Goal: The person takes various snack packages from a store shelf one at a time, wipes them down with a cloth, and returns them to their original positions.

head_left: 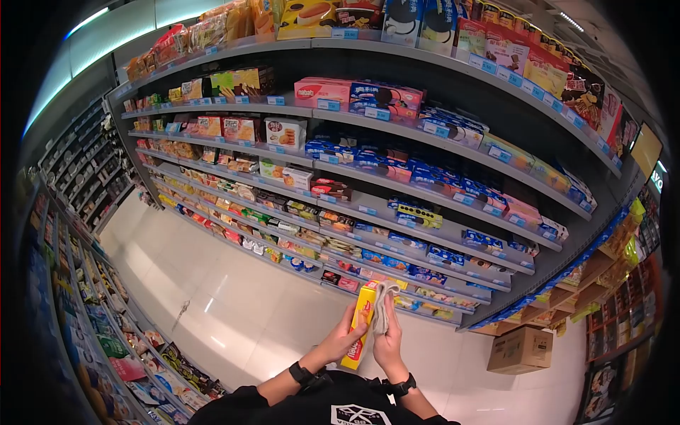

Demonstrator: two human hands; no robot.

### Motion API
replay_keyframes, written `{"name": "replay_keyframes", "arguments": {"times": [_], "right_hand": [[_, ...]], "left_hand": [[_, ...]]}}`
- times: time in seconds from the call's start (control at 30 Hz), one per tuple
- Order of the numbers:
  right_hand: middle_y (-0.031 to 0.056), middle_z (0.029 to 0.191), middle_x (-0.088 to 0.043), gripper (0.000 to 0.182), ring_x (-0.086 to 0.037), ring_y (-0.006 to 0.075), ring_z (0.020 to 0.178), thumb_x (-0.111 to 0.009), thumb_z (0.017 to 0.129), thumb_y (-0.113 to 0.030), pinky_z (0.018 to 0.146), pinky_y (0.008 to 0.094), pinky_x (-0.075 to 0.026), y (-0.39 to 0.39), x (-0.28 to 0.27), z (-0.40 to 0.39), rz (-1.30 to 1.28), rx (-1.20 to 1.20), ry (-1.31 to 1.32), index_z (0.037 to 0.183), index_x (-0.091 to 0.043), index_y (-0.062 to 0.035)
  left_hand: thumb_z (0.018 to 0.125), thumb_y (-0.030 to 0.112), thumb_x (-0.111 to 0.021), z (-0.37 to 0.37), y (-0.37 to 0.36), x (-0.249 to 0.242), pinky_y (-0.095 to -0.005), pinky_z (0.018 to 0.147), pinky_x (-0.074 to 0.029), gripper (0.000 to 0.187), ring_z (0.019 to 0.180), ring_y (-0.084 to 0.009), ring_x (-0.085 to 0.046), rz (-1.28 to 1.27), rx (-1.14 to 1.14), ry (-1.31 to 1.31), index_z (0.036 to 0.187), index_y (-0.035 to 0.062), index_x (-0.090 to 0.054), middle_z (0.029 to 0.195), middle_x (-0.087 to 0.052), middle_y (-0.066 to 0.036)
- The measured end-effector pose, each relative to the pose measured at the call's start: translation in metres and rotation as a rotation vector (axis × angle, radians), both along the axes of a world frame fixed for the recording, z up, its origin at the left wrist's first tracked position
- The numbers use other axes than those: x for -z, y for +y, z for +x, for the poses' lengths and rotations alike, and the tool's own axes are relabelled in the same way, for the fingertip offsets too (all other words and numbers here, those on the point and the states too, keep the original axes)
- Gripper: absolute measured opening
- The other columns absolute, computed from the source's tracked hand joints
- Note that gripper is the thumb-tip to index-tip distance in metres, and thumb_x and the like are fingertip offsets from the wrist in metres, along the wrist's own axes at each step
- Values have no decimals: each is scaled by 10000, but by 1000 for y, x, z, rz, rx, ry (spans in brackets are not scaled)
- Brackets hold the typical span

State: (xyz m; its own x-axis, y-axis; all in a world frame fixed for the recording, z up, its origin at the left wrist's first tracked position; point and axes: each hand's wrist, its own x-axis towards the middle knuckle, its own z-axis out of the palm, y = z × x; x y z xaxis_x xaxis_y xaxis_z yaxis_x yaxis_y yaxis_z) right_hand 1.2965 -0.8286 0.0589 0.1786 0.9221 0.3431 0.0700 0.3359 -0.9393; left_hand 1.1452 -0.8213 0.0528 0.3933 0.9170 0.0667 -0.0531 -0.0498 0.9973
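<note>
Black sleeves at frame bottom, forearms cut off by the edge. Left hand grips a yellow box upright from its left side, label partly hidden by fingers. Right hand is raised beside it, clutching a pale cloth against the box top. Both are held over the floor, before the snack shelves. Shelf labels are unreadable.
</note>
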Motion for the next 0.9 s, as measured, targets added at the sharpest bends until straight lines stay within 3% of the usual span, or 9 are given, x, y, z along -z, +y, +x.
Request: {"name": "replay_keyframes", "arguments": {"times": [0.17, 0.23, 0.27, 0.43, 0.5, 0.63, 0.8, 0.87, 0.9], "right_hand": [[231, 1568, -501, 519, -361, 443, 1526, -644, 893, -33, 1227, 487, -332, -10, -9, -4, 262, -312, -433, 1410, -657, -72], [263, 1516, -539, 458, -355, 487, 1516, -633, 899, -50, 1226, 495, -322, -15, -6, -7, 254, -346, -441, 1353, -691, -35], [246, 1530, -533, 482, -371, 468, 1513, -637, 892, -47, 1229, 495, -323, -16, -5, -7, 265, -352, -483, 1372, -682, -56], [252, 1552, -507, 543, -380, 450, 1511, -588, 902, -31, 1237, 490, -310, -12, 12, 3, 249, -264, -571, 1444, -614, -42], [258, 1590, -457, 606, -359, 445, 1525, -529, 910, -14, 1242, 488, -296, -7, 9, 3, 67, -75, -402, 1516, -523, -14], [244, 1638, -397, 653, -334, 430, 1543, -506, 908, 15, 1243, 487, -291, 12, -10, 5, 146, 35, -400, 1559, -462, -14], [267, 1586, -461, 593, -336, 453, 1536, -511, 886, 52, 1247, 468, -288, 5, -9, -7, 187, -183, -478, 1470, -582, -22], [260, 1557, -496, 594, -352, 459, 1525, -525, 868, 63, 1237, 470, -312, 0, -4, -16, 184, -312, -503, 1450, -604, -30], [253, 1528, -532, 596, -368, 466, 1514, -539, 851, 74, 1227, 471, -337, -1, -2, -19, 180, -438, -524, 1430, -626, -38]], "left_hand": [[1115, 485, -442, -10, 18, 46, -372, 1154, -412, 665, 1379, -215, -503, -252, -69, -306, 1604, 51, -321, 1513, -491, -113], [1117, 512, -406, -22, 19, -6, -373, 1120, -465, 644, 1318, -219, -568, -653, -7, -718, 1578, 63, -380, 1475, -542, -102], [1108, 501, -454, -30, 26, 22, -380, 1095, -497, 646, 1279, -232, -607, -640, 54, -840, 1581, 71, -363, 1454, -566, -107], [1036, 387, -667, -39, 17, 20, -368, 1119, -454, 751, 1326, -209, -554, -413, 37, -649, 1597, 59, -290, 1480, -530, -106], [1002, 358, -721, -36, 12, 9, -350, 1119, -418, 827, 1354, -205, -500, -110, 91, -193, 1599, 41, -245, 1484, -494, -125], [972, 406, -752, -33, 1, -2, -358, 1127, -394, 935, 1355, -206, -467, -139, 252, -3, 1613, 26, -187, 1493, -454, -151], [1052, 435, -624, -40, 8, 36, -361, 1154, -384, 825, 1377, -213, -476, -231, 153, -137, 1628, 31, -192, 1521, -461, -131], [1091, 456, -527, -44, 15, 54, -375, 1145, -429, 708, 1359, -206, -523, -428, -96, -573, 1610, 49, -271, 1526, -489, -111], [1091, 456, -527, -50, 19, 52, -375, 1145, -429, 708, 1359, -206, -523, -429, -97, -575, 1610, 49, -271, 1526, -489, -111]]}}
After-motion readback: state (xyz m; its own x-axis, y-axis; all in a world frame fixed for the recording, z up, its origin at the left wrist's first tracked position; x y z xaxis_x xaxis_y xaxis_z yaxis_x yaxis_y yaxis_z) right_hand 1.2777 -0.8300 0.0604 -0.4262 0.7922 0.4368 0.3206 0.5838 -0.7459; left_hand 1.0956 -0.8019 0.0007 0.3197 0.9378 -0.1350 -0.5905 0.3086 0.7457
